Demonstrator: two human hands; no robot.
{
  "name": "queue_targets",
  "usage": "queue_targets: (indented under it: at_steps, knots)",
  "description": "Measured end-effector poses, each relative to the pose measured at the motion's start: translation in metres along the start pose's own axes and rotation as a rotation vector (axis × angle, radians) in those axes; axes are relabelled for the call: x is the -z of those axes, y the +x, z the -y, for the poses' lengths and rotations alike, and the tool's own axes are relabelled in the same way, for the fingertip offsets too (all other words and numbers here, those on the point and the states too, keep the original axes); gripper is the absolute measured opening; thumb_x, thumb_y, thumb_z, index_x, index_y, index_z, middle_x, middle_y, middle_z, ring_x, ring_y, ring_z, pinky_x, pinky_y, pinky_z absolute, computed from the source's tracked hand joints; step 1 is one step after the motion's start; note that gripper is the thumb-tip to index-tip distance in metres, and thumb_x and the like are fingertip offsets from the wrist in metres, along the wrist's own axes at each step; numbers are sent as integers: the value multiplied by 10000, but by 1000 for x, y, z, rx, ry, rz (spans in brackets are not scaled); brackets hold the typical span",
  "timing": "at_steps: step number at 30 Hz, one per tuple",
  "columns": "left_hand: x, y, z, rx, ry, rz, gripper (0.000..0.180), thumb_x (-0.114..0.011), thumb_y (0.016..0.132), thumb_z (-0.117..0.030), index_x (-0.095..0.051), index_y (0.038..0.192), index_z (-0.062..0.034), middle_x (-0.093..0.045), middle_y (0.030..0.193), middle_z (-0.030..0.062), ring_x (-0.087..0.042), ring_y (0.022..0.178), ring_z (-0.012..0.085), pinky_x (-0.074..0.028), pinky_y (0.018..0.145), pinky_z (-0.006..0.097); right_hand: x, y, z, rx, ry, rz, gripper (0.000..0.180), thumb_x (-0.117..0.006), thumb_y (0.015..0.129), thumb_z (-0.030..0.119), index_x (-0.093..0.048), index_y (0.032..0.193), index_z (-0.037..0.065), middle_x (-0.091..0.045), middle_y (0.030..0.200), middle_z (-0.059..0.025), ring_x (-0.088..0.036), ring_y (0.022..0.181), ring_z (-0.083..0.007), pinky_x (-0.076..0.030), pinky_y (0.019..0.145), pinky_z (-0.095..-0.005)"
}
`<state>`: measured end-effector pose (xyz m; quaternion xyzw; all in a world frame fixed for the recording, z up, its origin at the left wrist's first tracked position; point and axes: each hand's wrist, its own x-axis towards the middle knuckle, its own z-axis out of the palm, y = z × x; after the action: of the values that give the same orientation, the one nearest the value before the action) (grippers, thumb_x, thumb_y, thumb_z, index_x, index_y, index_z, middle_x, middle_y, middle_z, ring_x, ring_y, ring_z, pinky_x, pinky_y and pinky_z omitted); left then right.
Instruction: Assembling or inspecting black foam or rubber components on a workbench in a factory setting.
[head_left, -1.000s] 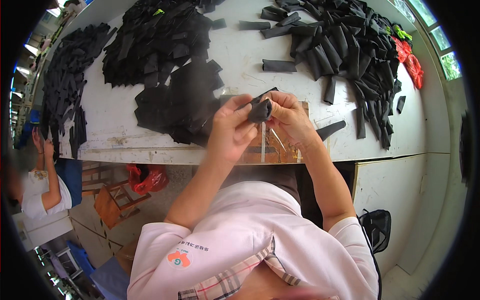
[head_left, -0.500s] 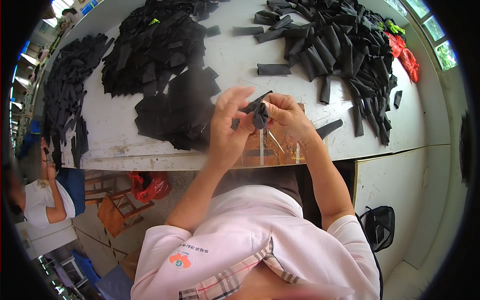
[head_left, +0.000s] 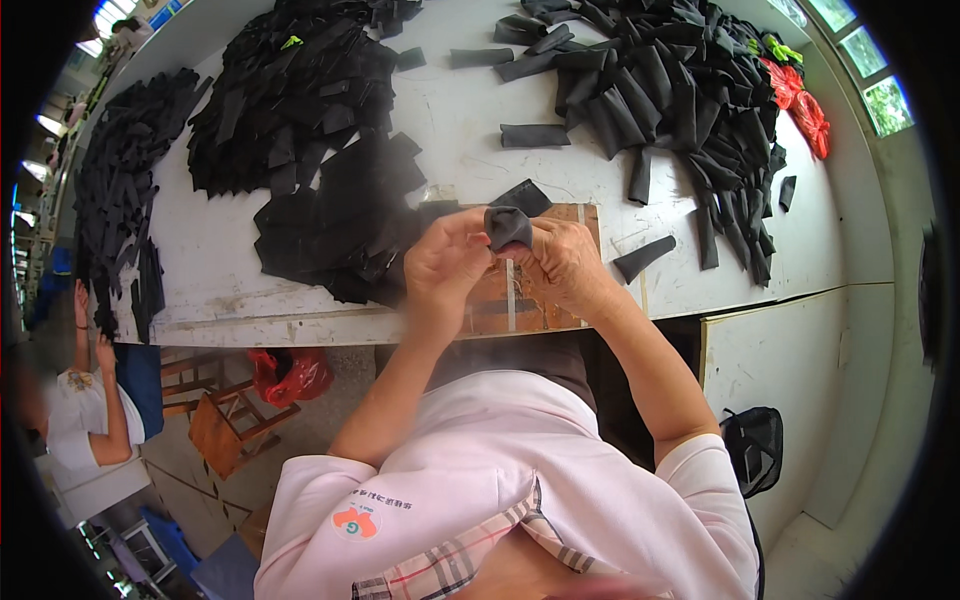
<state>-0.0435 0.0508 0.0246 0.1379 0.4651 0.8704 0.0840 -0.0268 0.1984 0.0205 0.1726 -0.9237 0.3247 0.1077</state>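
Note:
A small black fabric tube (head_left: 507, 226) is gripped between both hands above the front of the table, its opening rounded and spread. My left hand (head_left: 445, 262) is closed on its left side, fingers bent toward it. My right hand (head_left: 570, 262) pinches the right side. Some fingertips are hidden behind the cloth. Just beyond the hands lies a flat black cloth piece (head_left: 525, 197). Under them is a worn brown board (head_left: 490, 312) set at the table edge. To the right of my right hand rests a single black tube (head_left: 643, 258).
Flat black pieces form a large pile (head_left: 300, 110) at the left, with another heap (head_left: 130, 160) farther left. Black tubes lie heaped (head_left: 690, 110) at the right, beside red plastic bags (head_left: 797, 105). A co-worker (head_left: 95, 410) sits at the far left, near a wooden stool (head_left: 222, 435).
My left hand's raised fingers have come down onto the cloth tube. The tube's opening now shows wider and rounder, and my right hand has turned and lowered slightly.

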Motion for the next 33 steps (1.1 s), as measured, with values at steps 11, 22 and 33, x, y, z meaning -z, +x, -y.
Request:
queue_targets:
  at_steps: [11, 22, 33]
  knots:
    - [1, 23, -2, 136, 293, 266, 93, -655, 737, -11, -608, 817, -5, -593, 755, 28, -520, 654, 56, -431, 587, 175, -16, -9, -5, -75, 430, -47, 121, -526, 825, 131, -564, 771, 30, -567, 665, -135, -557, 599, -322, -451, 536, -358]
    - [-13, 16, -11, -13, 459, 179, 129, -606, 800, -91, -600, 894, -3, -617, 772, 56, -549, 689, 74, -444, 616, 193, -31, -17, -11, -120, 302, -65, 135, -547, 811, 165, -565, 758, 42, -539, 614, -108, -530, 550, -294, -418, 489, -365]
    - [-1, 24, -16, -55, 378, 380, 196, -515, 864, -165, -599, 888, 11, -619, 813, 82, -546, 681, 76, -452, 615, 196, -23, -10, -2, -133, 312, -58, 57, -568, 754, 125, -612, 752, 89, -524, 605, -77, -537, 608, -271, -428, 528, -369]
